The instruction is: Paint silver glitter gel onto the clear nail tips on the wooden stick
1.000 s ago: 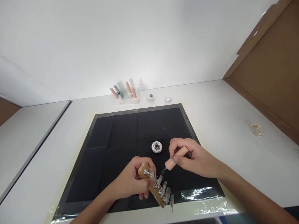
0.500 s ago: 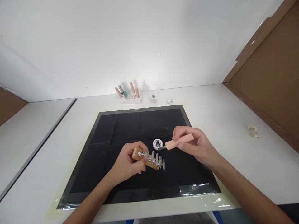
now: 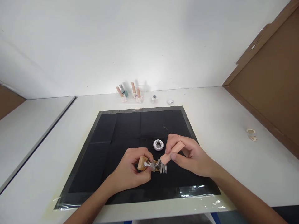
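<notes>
My left hand is closed around a light-brown nail tip stand, held tilted above the black mat. Several clear, greyish false nail tips stick out from its silver mounts toward the right. Between the thumb and fingers of my right hand is a nail polish brush with a peach cap handle. Its bristle end is down at the nail tips, partly hidden by them. Just behind both hands, a small round white pot with dark grey contents sits on the mat.
The black mat is taped onto a white table. Several peach-capped polish bottles and a teal one stand at the back, beside an uncapped bottle and a small white lid. Two small round pieces lie far right.
My right hand has brought the brush from beside the pot down and left onto the nail tips. My left hand has shifted slightly right and down, turning the stand.
</notes>
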A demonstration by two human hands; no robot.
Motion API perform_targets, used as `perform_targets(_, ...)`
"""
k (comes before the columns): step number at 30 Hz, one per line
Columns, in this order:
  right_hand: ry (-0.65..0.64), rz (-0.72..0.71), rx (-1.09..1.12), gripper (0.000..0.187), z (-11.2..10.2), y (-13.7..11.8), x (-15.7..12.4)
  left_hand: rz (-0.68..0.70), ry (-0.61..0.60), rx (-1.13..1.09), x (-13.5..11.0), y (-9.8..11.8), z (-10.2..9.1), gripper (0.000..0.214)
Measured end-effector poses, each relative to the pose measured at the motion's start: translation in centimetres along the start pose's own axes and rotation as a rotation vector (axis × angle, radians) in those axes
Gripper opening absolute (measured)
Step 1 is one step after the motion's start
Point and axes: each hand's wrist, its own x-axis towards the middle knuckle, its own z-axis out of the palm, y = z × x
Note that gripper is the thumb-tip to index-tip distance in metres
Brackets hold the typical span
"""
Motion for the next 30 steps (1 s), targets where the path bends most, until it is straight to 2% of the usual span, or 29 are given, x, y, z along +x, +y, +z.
perform_targets(7, 0.078, -0.01, -0.066, 0.016, -0.42, -0.24, 0.16, -0.028, -0.016, 0.055, -0.12, 0.07, 0.0, 0.014)
perform_targets(11, 0.007, -0.032, 0.001, 0.009, -0.42, -0.07, -0.09, -0.04, -0.04, 0.035, -0.18, -0.05, 0.08, 0.014)
perform_targets(14, -0.033, -0.031, 0.0, 0.012, -0.28, 0.0, -0.13, -0.036, -0.048, 0.042, -0.26, -0.17, 0.12, 0.014)
perform_targets(21, 0.102, 0.071, -0.038, 0.012, -0.49, -0.12, 0.06, -0.049, -0.043, 0.065, -0.3, 0.09, 0.02, 0.014)
perform_targets(27, 0.009, 0.067, 0.042, 0.009, -0.47, 0.02, -0.19, -0.011, -0.042, 0.038, -0.23, 0.0, 0.1, 0.016)
perform_targets(30, 0.053, 0.11, 0.004, 0.013, -0.39, 0.09, -0.06, 0.0, -0.04, 0.048, -0.21, 0.1, 0.08, 0.017)
